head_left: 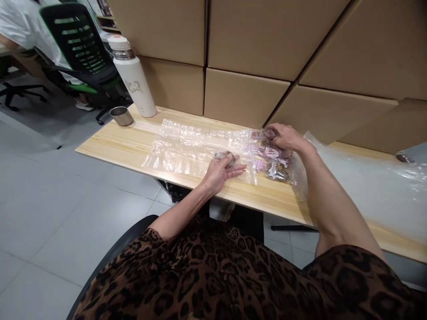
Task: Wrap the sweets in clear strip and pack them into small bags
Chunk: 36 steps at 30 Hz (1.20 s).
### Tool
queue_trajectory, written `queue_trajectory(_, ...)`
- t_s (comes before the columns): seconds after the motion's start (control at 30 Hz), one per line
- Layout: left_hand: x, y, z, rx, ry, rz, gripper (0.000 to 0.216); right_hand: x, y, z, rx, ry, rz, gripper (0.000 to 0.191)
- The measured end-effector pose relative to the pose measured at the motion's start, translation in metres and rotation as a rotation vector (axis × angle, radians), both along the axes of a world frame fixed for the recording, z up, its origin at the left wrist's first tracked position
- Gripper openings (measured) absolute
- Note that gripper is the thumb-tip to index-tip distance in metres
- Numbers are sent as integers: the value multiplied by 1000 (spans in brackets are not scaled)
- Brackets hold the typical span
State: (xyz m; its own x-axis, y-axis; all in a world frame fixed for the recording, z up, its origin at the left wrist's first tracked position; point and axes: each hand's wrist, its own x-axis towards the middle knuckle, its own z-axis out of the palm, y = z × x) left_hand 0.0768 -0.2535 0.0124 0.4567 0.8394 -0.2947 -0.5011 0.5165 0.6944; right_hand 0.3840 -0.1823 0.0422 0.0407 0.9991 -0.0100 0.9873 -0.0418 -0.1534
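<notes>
My left hand (217, 175) is closed around a small clear-wrapped packet (230, 161), with the thumb on top and some fingers stretched out to the right. It rests over flat clear plastic bags (182, 153) laid on the wooden table. My right hand (285, 137) reaches over a group of small packets (267, 162) in clear wrapping with pink, yellow and dark brown contents. Its fingers curl down onto a dark packet (271, 133) at the far side of the group. The fingertips are partly hidden, and I cannot tell what exactly the packets contain.
A white bottle (135, 82) and a metal cup (121, 116) stand at the table's left end. Cardboard boxes (247, 95) are stacked along the back edge. Cloudy plastic sheeting (373, 186) covers the right side. A person sits by an office chair (78, 42) at far left.
</notes>
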Motion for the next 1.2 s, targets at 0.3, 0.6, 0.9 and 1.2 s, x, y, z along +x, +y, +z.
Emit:
queue_trajectory(0.3, -2, 2, -2, -43, -53, -7, 11, 0, -3, -7, 125, 92, -114, 30)
queue_trajectory(0.6, 4, -7, -15, 115, -5, 124, 35, -120, -69, 6, 488, 844, 105, 31)
queue_trajectory(0.9, 2, -13, -24, 186, -12, 240, 29, -142, -87, -3, 485, 1359, 83, 26)
queue_trajectory(1.2, 0, -16, -28, 379, 12, 100, 53, -149, -91, -15, 186, 1217, 70, 42)
